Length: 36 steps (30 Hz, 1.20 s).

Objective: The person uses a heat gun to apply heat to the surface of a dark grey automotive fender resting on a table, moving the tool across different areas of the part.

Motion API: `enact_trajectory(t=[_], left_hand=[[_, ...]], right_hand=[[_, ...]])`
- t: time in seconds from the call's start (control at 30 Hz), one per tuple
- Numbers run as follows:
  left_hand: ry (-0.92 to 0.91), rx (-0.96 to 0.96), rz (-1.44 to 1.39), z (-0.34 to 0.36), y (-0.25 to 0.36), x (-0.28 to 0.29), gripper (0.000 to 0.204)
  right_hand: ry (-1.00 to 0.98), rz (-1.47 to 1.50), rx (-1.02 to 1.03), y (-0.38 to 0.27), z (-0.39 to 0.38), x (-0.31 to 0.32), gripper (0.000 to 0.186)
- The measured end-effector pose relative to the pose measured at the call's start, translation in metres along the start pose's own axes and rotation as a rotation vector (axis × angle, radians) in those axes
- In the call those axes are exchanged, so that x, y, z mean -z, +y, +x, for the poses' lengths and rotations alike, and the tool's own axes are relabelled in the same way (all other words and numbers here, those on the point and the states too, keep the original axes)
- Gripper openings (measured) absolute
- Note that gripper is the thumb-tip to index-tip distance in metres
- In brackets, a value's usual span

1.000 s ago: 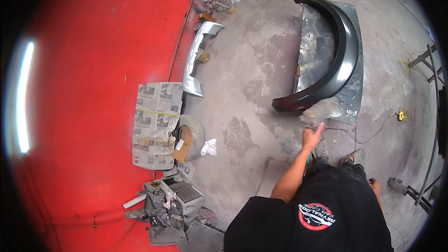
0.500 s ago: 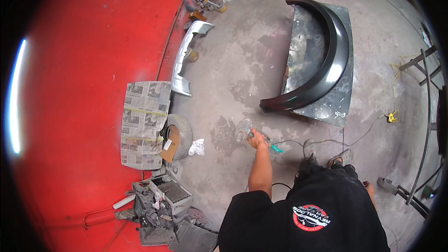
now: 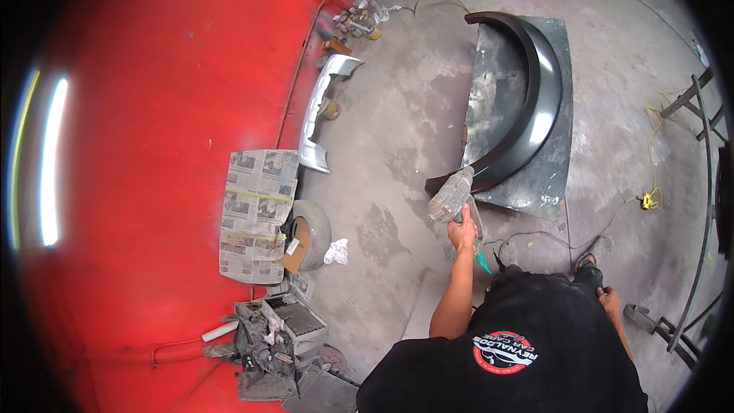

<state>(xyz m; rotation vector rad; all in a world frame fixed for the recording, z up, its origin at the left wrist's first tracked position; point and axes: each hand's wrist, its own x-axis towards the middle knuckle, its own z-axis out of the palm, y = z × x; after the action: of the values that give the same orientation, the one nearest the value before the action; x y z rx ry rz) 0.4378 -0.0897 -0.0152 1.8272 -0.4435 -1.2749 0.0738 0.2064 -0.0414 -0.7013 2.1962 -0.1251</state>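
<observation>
While the person stands on a stained concrete floor (image 3: 405,260), their left hand (image 3: 462,232) grasps the handle of a dusty gray, gun-shaped tool (image 3: 452,196), which is raised at the near end of a curved black body part (image 3: 547,118). The tool overlaps that end in this view, so I cannot tell whether the two touch. A teal piece (image 3: 483,263) hangs below the hand. The right hand (image 3: 608,300) is low beside the right thigh; its fingers are too small to tell whether they are curled or loose. The arched black part lies on a scuffed, dark flat panel (image 3: 552,177) ahead of the person. To the left, a silver trim piece (image 3: 312,116) and a newspaper-covered board (image 3: 258,210) stand near a red wall (image 3: 153,145).
</observation>
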Motion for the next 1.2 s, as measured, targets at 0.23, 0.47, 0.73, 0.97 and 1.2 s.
enact_trajectory(t=[0.23, 0.47, 0.73, 0.97, 1.2], left_hand=[[0.175, -0.063, -0.026, -0.041, -0.02, -0.071, 0.051], [0.203, -0.069, -0.116, -0.096, -0.036, -0.13, 0.044], [0.254, -0.088, -0.167, -0.114, -0.038, -0.159, 0.036], [0.728, -0.065, -0.175, -0.109, -0.041, -0.172, 0.032], [0.506, -0.128, -0.175, -0.13, -0.054, -0.214, 0.054]], right_hand=[[-0.028, 0.058, -0.02, 0.079, 0.087, 0.063, 0.037], [0.015, 0.136, -0.133, 0.21, 0.187, 0.136, 0.035], [-0.03, 0.145, -0.166, 0.233, 0.213, 0.174, 0.034], [-0.112, 0.172, -0.164, 0.202, 0.206, 0.191, 0.034], [-0.112, 0.095, -0.059, 0.203, 0.235, 0.193, 0.035]])
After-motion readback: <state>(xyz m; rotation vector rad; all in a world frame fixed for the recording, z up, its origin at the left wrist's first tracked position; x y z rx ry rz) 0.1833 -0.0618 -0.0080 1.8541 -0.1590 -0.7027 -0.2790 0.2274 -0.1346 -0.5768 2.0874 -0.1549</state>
